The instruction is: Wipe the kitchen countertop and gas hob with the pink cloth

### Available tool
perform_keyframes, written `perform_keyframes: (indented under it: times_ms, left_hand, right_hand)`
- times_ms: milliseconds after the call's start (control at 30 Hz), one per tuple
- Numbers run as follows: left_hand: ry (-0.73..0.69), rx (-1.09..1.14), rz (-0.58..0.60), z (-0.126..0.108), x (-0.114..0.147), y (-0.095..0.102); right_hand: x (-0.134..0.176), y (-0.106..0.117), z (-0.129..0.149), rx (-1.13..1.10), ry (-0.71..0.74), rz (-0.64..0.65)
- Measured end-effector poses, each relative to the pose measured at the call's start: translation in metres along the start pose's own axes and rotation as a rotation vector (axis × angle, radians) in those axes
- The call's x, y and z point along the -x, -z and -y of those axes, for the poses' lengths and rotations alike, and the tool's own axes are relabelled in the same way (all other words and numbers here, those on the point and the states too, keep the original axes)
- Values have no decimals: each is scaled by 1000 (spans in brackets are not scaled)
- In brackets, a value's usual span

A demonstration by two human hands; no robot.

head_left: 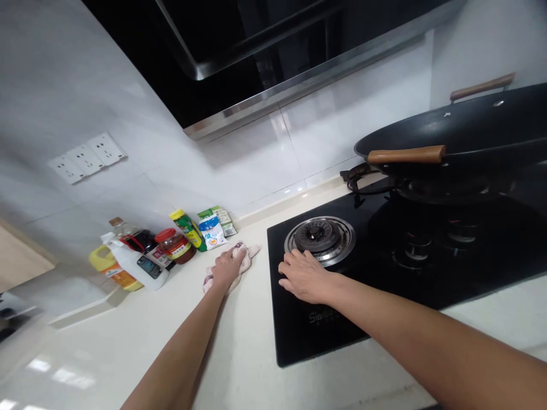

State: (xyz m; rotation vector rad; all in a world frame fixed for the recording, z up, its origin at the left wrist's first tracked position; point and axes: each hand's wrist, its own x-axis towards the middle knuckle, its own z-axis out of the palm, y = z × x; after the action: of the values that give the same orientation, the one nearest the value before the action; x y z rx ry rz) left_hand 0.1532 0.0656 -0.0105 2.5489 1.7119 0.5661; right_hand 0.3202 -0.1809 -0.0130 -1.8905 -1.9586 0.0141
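My left hand (228, 266) presses down on a crumpled white cloth with dark patches (245, 257) on the pale counter, its fingers closed over the fabric. At the left end of the black gas hob (294, 336), my right hand (304, 277) rests on the glass just in front of the round burner (317, 234). Its fingers are slightly bent, with the thumb apart, and I see nothing held in them. Behind the cloth stand a blue-and-white packet (212, 232), a green bottle with a yellow cap (188, 229) and a red-lidded jar (175, 247).
A large black wok (427, 134) with wooden handles sits over the right burner. Control knobs (417, 247) rise from the hob. A white bottle (139, 265) and a yellow jug (115, 270) stand at the left wall. Overhead hangs a black range hood (273, 94).
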Motion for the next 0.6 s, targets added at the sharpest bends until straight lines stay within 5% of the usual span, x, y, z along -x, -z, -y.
perform_keyframes:
  times_ms: [600]
  left_hand:
    - [-322,215,32,56,149,55]
  right_hand:
    - [3,1,-2,-14,19,32]
